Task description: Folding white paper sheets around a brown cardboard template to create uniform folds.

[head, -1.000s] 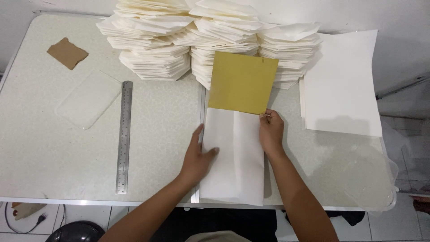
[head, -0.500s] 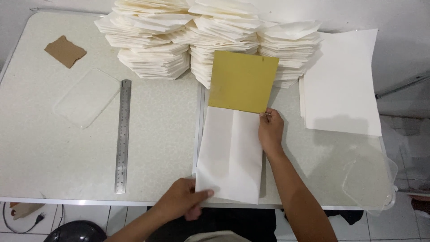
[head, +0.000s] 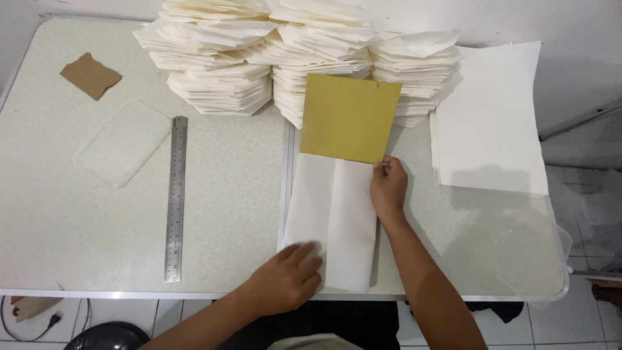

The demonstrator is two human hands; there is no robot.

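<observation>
One folded white sheet [head: 332,220] lay on the table [head: 227,194], directly under both hands, with one square of yellow card [head: 350,118] resting over its far end. The right hand [head: 389,189] sat at the sheet's right edge, fingers together and pressed flat, the fingertips touching the near right corner of the yellow card; it gripped nothing. The left hand [head: 288,277] lay at the near left corner of the sheet, by the table's front edge, its fingers blurred over the paper, so whether they pinched the corner or only pressed on it could not be told.

Beyond the right hand, past the yellow card, stood three tall stacks of folded white paper [head: 285,52], leaning into one another. To the right of the right hand, well apart from it, lay one low pile of flat white sheets [head: 492,123]. To the left of the left hand lay one metal ruler [head: 175,198], running front to back. Farther left of that ruler rested one clear plastic sheet [head: 123,142] with rounded corners, and beyond it, near the far left corner, one torn scrap of brown card [head: 91,75]. A second clear plastic sheet [head: 525,246] lay near the front right corner, to the right of the right forearm
</observation>
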